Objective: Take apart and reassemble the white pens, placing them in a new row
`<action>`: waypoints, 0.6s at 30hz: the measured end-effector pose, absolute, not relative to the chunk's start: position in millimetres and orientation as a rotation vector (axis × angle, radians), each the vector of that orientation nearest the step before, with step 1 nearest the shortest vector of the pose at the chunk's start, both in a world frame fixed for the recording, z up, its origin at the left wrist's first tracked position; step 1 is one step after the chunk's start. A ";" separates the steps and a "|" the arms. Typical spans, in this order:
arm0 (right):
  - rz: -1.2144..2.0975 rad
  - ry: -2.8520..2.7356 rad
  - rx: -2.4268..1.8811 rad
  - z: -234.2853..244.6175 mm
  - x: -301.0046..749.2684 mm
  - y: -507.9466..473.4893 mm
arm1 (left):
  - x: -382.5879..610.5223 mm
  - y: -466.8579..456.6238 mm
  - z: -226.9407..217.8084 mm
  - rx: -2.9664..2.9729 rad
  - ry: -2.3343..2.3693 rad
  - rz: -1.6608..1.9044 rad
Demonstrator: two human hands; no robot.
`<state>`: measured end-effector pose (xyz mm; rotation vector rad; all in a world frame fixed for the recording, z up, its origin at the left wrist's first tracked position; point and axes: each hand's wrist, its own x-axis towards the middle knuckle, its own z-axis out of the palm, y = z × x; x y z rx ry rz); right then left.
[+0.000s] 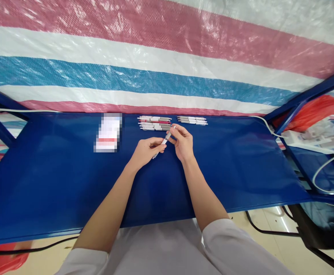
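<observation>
Between my two hands a white and grey pen (167,138) is held at a slant above the blue table (229,164). My left hand (149,149) pinches its lower white part. The fingers of my right hand (183,140) close round the upper grey end, near the tip. Just beyond the hands, a row of several pens (154,123) lies side by side, white with grey parts and one of them red. To its right rests a smaller group of white and grey pens (192,120).
A blurred-out white rectangular item (108,133) lies on the table's left side. Striped plastic sheeting (155,80) hangs behind the back edge. At the right, a white cable (265,124) runs past the blue frame, near a red plastic bag (315,112). A black chair (321,233) stands lower right.
</observation>
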<state>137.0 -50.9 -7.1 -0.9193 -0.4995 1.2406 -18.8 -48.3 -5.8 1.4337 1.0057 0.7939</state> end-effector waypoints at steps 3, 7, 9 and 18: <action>1.270 -0.517 -0.915 -6.4 136.9 -51.6 | -21.0 -48.5 -3.8 1.377 0.913 0.693; 1.270 -0.538 -0.917 -5.8 136.5 -53.0 | -22.7 -48.4 -3.1 1.312 0.841 0.611; 1.259 -0.542 -0.926 -6.2 136.5 -53.1 | -21.9 -48.2 -4.1 1.317 0.889 0.643; 1.224 -0.588 -0.940 -7.9 136.7 -52.6 | -12.5 -51.4 -10.7 1.502 1.099 0.989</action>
